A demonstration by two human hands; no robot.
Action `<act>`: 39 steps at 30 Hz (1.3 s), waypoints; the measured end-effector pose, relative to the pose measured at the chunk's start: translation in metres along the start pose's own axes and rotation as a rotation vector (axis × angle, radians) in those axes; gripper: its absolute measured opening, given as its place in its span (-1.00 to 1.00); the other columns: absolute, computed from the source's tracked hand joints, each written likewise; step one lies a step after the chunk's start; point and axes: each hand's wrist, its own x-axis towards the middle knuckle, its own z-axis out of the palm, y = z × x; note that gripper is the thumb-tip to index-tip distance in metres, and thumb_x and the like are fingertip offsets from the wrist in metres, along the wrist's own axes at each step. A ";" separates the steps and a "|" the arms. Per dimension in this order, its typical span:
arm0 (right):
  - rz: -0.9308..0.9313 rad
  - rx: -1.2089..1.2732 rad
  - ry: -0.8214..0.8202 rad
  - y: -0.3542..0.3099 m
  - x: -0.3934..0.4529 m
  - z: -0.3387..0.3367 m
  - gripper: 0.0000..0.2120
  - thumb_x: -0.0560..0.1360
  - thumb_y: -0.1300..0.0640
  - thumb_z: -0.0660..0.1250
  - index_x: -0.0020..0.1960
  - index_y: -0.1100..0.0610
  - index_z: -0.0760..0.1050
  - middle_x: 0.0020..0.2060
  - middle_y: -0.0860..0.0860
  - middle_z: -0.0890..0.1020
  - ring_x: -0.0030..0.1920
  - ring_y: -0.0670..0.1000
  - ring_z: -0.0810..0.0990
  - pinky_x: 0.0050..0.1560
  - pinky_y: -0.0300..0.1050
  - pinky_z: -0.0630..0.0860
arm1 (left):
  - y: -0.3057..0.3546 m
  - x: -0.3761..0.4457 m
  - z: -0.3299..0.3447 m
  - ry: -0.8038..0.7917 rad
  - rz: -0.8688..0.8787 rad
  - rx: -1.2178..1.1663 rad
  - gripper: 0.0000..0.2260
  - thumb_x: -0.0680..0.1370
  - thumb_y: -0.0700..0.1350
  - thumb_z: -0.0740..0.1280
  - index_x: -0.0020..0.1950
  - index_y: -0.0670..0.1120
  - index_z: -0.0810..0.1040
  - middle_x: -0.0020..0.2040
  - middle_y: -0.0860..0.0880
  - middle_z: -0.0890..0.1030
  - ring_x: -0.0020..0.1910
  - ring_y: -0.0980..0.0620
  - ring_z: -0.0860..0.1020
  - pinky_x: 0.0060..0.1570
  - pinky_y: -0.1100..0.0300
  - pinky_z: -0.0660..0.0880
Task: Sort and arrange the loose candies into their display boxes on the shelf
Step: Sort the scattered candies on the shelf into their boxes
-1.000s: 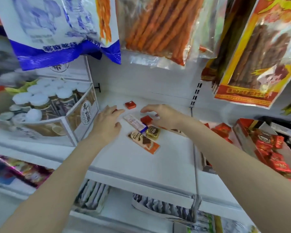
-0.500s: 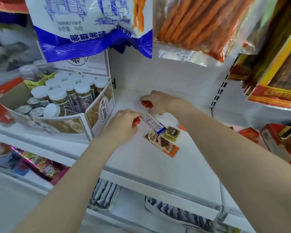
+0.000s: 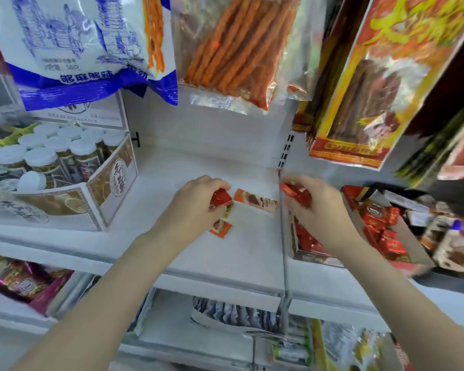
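1. At nine o'clock stands the jar display box (image 3: 65, 188), full of white-capped jars; it plays no part in this step.
2. The left hand (image 3: 196, 207), just left of centre, has its fingers curled round a red candy (image 3: 220, 199). Half a second ago it only reached for that piece on the shelf (image 3: 225, 258); now the piece is lifted and pinched.
3. Under and beside that hand lie the leftovers: an orange wrapper (image 3: 221, 228) at six o'clock of it, a small gold piece (image 3: 228, 210) partly hidden, and a long orange-brown bar (image 3: 255, 200) at three o'clock, flat on the shelf.
4. The right hand (image 3: 319, 207) has swung from the back of the shelf to the divider rail (image 3: 282, 223), fingers closed round more red candies (image 3: 296, 194).
5. At three o'clock sits the red candy box (image 3: 319, 259), holding matching red wrappers, directly below that hand.
6. Judgement: both hands are now loaded with reds, so the drop into the red box looks next; the orange, gold and bar pieces remain unsorted, so the task seems about halfway through.
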 end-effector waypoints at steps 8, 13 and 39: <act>0.269 0.012 -0.043 0.058 -0.016 -0.025 -0.61 0.52 0.28 0.21 0.33 0.08 0.38 0.18 0.05 0.56 -0.05 -0.10 0.45 -0.12 -0.41 0.32 | 0.072 0.014 0.043 -0.108 0.150 -0.110 -0.69 0.49 -0.21 0.32 0.23 -0.07 0.49 0.11 -0.03 0.53 0.08 0.02 0.52 0.15 0.19 0.43; 0.258 -0.071 -0.050 0.067 -0.026 -0.037 -0.68 0.49 0.33 0.21 0.21 0.16 0.50 0.12 0.11 0.60 0.08 0.07 0.55 0.02 -0.34 0.34 | 0.099 0.014 0.071 -0.173 0.191 -0.068 -0.83 0.49 -0.19 0.33 0.02 -0.07 0.39 0.10 -0.02 0.45 0.05 0.01 0.49 0.05 0.20 0.41; -0.128 -0.095 -0.179 0.019 -0.008 0.006 -0.73 0.50 0.32 0.18 0.15 0.18 0.51 0.05 0.10 0.60 0.09 0.08 0.51 0.01 -0.16 0.46 | 0.026 0.021 0.037 -0.048 -0.132 0.269 -0.63 0.52 -0.18 0.21 0.33 -0.06 0.34 0.30 -0.07 0.44 0.28 -0.14 0.37 0.22 0.07 0.28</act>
